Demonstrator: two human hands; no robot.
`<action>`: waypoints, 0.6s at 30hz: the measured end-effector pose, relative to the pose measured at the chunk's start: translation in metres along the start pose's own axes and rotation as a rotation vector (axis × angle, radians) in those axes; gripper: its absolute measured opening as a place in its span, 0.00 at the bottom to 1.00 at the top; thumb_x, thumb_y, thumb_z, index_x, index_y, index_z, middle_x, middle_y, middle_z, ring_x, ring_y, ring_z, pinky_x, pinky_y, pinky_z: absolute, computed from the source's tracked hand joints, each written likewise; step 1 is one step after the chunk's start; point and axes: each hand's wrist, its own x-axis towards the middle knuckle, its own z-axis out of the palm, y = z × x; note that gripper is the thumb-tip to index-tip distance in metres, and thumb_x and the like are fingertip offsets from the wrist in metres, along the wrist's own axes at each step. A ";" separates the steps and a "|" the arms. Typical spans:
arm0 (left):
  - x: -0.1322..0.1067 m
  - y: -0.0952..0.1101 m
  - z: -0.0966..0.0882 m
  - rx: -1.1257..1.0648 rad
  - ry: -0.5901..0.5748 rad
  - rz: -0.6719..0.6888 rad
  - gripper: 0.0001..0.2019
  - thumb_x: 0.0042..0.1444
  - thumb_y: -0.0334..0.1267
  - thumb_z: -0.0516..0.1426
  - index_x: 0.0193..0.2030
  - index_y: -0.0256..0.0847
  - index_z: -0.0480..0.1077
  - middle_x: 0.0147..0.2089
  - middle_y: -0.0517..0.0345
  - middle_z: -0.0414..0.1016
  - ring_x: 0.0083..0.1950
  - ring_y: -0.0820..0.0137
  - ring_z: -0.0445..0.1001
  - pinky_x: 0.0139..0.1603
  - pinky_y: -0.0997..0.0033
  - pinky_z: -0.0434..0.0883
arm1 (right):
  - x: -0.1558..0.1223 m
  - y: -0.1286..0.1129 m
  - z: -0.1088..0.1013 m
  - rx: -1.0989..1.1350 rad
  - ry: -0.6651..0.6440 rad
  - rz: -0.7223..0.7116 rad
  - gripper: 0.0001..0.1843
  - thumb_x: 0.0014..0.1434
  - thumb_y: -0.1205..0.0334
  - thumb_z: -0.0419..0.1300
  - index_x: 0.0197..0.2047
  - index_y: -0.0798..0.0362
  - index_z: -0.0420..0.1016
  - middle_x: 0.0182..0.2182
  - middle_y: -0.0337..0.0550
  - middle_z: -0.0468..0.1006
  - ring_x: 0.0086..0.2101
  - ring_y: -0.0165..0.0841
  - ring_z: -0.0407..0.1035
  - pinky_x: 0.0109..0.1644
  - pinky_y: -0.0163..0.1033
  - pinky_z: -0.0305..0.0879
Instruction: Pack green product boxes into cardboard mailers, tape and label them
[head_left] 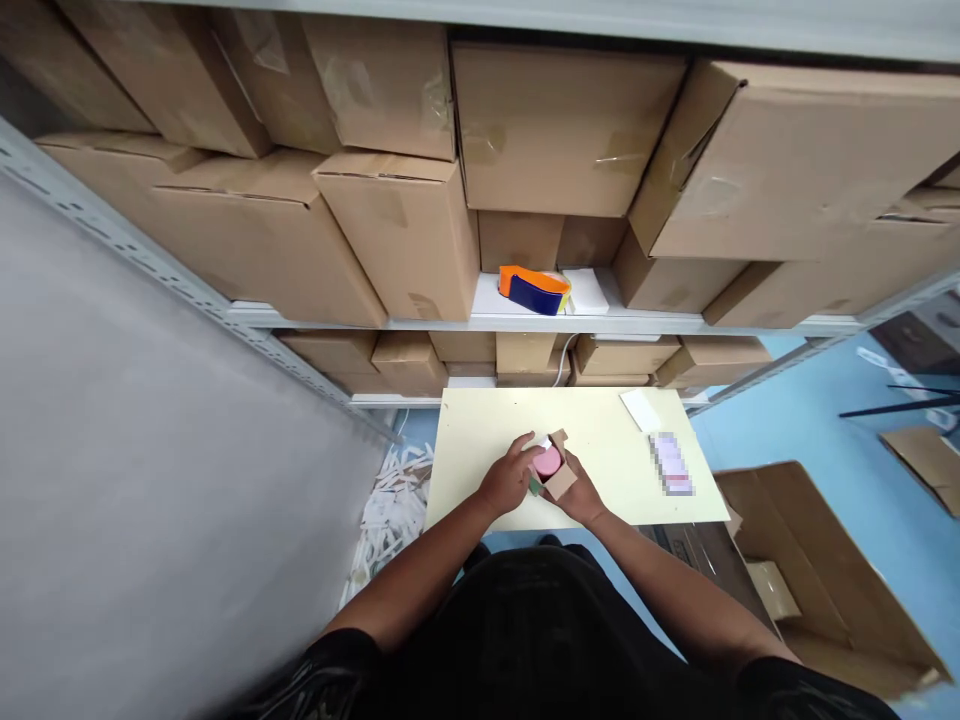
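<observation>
A small brown cardboard box (561,478) with its flaps open sits at the near middle of a pale yellow table (480,430). A round pink object (547,461) shows in the box's mouth. My left hand (508,478) grips the pink object and the box from the left, fingers curled around them. My right hand (581,495) wraps the box from the right and below.
A white card (640,409) and a blurred flat item (671,463) lie on the table's right side. An orange and blue tape dispenser (534,289) rests on the shelf among stacked cartons (390,230). An open carton (817,570) stands at right, white scraps (390,510) on the floor at left.
</observation>
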 end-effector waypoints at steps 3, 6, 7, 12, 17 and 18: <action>-0.003 -0.006 -0.001 0.020 -0.071 0.114 0.25 0.60 0.26 0.53 0.62 0.47 0.73 0.76 0.51 0.56 0.70 0.59 0.66 0.72 0.55 0.66 | -0.016 -0.007 0.004 0.182 0.013 0.152 0.52 0.44 0.50 0.74 0.70 0.46 0.60 0.63 0.52 0.69 0.59 0.51 0.68 0.62 0.58 0.66; -0.006 -0.009 0.000 0.092 -0.085 0.127 0.23 0.61 0.27 0.52 0.61 0.45 0.74 0.75 0.50 0.57 0.67 0.58 0.70 0.68 0.53 0.70 | -0.028 -0.015 0.000 0.439 0.008 0.281 0.50 0.49 0.42 0.70 0.71 0.46 0.59 0.68 0.51 0.65 0.61 0.50 0.66 0.63 0.59 0.64; -0.006 -0.009 0.000 0.127 -0.107 0.134 0.22 0.61 0.27 0.52 0.59 0.46 0.75 0.75 0.51 0.58 0.67 0.57 0.70 0.67 0.53 0.71 | -0.029 -0.018 -0.003 0.519 -0.009 0.302 0.46 0.54 0.39 0.67 0.71 0.46 0.60 0.68 0.50 0.66 0.62 0.50 0.66 0.64 0.58 0.64; -0.005 -0.003 0.001 0.145 -0.071 0.085 0.25 0.61 0.29 0.53 0.63 0.46 0.72 0.77 0.52 0.55 0.69 0.57 0.68 0.68 0.53 0.69 | -0.018 -0.023 -0.012 0.574 -0.036 0.293 0.36 0.58 0.39 0.64 0.65 0.46 0.71 0.61 0.46 0.76 0.62 0.50 0.66 0.67 0.58 0.60; 0.005 0.002 0.012 0.056 0.103 -0.073 0.33 0.55 0.29 0.56 0.70 0.43 0.64 0.71 0.46 0.62 0.73 0.58 0.61 0.74 0.52 0.61 | 0.006 0.007 -0.012 0.447 -0.045 0.221 0.37 0.50 0.51 0.70 0.64 0.45 0.71 0.58 0.45 0.78 0.57 0.48 0.71 0.67 0.58 0.61; 0.007 0.003 0.014 0.027 0.123 -0.120 0.32 0.54 0.31 0.58 0.68 0.42 0.65 0.69 0.46 0.64 0.71 0.58 0.63 0.73 0.52 0.62 | 0.009 0.014 -0.013 0.408 -0.054 0.200 0.38 0.52 0.50 0.69 0.65 0.46 0.69 0.59 0.46 0.77 0.58 0.47 0.71 0.67 0.57 0.63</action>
